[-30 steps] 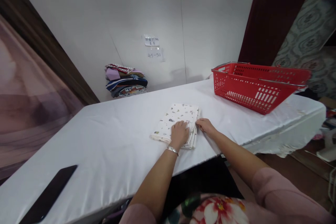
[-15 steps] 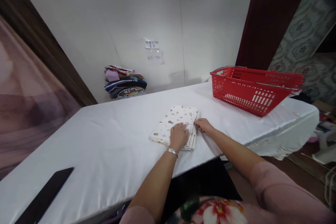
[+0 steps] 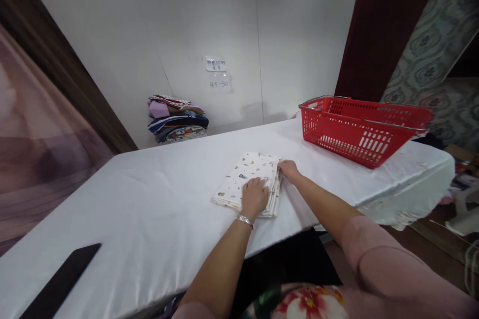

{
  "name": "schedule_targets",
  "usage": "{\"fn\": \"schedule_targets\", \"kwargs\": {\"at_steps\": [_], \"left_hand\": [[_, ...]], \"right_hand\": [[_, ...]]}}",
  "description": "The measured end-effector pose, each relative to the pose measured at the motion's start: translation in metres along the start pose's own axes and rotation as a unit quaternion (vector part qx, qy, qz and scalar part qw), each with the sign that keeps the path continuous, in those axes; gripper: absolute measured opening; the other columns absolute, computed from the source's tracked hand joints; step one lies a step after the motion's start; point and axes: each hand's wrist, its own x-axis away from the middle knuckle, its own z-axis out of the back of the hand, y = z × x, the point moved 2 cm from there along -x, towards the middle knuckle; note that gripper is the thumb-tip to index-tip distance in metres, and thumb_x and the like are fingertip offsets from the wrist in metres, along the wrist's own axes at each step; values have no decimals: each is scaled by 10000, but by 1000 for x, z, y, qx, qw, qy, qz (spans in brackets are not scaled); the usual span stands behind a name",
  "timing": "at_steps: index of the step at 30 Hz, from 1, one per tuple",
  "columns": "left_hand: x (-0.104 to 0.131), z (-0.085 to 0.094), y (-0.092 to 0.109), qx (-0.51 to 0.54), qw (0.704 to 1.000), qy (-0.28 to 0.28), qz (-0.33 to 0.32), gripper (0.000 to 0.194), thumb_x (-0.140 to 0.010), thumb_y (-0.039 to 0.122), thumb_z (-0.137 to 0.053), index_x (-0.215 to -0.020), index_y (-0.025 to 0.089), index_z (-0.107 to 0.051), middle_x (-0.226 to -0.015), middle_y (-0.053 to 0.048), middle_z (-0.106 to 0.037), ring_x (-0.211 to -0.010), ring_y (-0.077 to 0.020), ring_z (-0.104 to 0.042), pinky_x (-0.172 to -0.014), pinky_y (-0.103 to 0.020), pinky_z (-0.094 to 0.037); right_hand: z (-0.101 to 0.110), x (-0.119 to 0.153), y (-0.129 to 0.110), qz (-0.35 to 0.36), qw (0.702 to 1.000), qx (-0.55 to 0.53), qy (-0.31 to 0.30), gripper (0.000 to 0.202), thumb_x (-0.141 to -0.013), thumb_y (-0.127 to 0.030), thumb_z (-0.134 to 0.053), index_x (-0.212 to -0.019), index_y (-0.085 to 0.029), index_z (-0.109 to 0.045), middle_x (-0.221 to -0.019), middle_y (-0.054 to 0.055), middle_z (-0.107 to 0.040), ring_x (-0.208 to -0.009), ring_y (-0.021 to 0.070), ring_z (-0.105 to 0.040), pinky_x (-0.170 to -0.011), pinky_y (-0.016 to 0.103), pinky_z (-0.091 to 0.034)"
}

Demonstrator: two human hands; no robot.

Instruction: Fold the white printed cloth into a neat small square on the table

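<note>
A white cloth with small printed motifs [image 3: 234, 182] lies folded into a flat, layered rectangle near the table's front edge. My left hand [image 3: 255, 197] rests on its top with the fingers stretched out, a silvery bracelet at the wrist. At the cloth's right side, my right hand [image 3: 290, 169] is closed, its fingertips pinching the layered edge near the far corner. What kind of article the folded cloth is cannot be made out.
A white-covered table [image 3: 149, 199] spans the view. At back right stands a red plastic basket [image 3: 348, 132] with metal handles. A stack of folded garments [image 3: 177, 118] sits against the wall, left of paper labels [image 3: 219, 82]. A flat black object [image 3: 62, 279] lies front left.
My right hand has moved slightly away from me along the cloth's right edge, toward the far corner. My left hand stays flat on the cloth.
</note>
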Motion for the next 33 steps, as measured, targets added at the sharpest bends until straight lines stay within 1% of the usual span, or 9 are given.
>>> {"fn": "schedule_targets", "kwargs": {"at_steps": [3,6,11,15,19,25,33], "left_hand": [[0,0,0,1,1000,-4,6,320,-901,298,-405,-1183,255,-550,-1281,-48,-521,-1188,-209,-419,-994,-377,-314],[0,-1,1,3,1000,-4,8,324,-897,287,-409,-1187,256,-550,-1272,-50,-527,-1183,-211,-424,-995,-379,-314],[0,-1,0,8,1000,3,5,332,-894,281,-409,-1194,249,-547,-1271,-50,-529,-1178,-215,-427,-986,-390,-320],[1,2,2,9,1000,3,2,320,-899,286,-405,-1181,251,-553,-1269,-49,-527,-1176,-212,-424,-987,-380,-319],[1,4,2,7,1000,-2,6,325,-901,285,-401,-1189,250,-549,-1269,-51,-527,-1175,-213,-423,-992,-379,-314],[1,3,2,16,1000,-1,5,329,-896,283,-406,-1192,255,-546,-1269,-50,-527,-1177,-218,-422,-992,-389,-313],[1,0,1,11,1000,13,1,336,-890,285,-413,-1198,251,-543,-1267,-46,-532,-1177,-217,-419,-983,-390,-317]], "right_hand": [[4,1,8,-13,1000,20,17,131,-642,-241,-528,-573,-151,-592,-357,-54,-408,-391,92,-405,-402,209,-264],[5,0,12,-19,999,42,22,122,-638,-233,-532,-556,-160,-585,-359,-49,-418,-387,94,-412,-405,209,-269],[4,-11,6,-2,996,81,33,148,-650,-226,-532,-515,-171,-557,-373,-41,-434,-410,93,-425,-429,204,-277],[4,-20,1,23,993,106,44,167,-649,-234,-556,-495,-169,-563,-435,-21,-495,-486,105,-471,-461,204,-288],[8,-22,2,30,990,122,61,163,-661,-243,-549,-519,-170,-578,-495,0,-548,-542,122,-499,-482,210,-294],[13,-22,8,22,987,145,69,174,-676,-276,-550,-540,-172,-580,-535,20,-572,-555,136,-508,-492,225,-294],[13,-40,9,17,978,187,90,114,-676,-260,-575,-613,-166,-591,-650,75,-628,-648,168,-552,-514,237,-271]]}}
